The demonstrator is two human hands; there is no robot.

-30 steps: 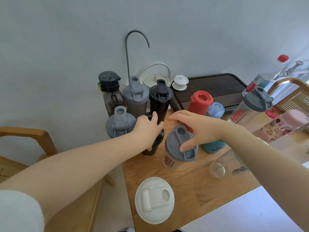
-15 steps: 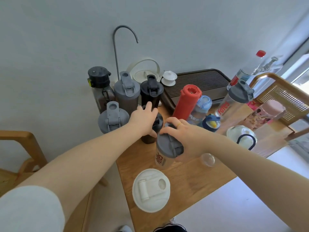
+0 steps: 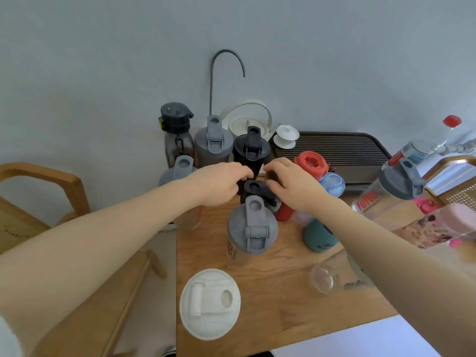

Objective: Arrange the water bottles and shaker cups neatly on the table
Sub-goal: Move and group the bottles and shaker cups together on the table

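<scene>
Black shaker cup (image 3: 260, 193) between curled hands

A grey-lidded clear plastic shaker cup (image 3: 252, 228) stands before a black shaker cup (image 3: 257, 191); a round white lid (image 3: 210, 304) lies nearer, at the wooden table's (image 3: 283, 305) front edge.
</scene>
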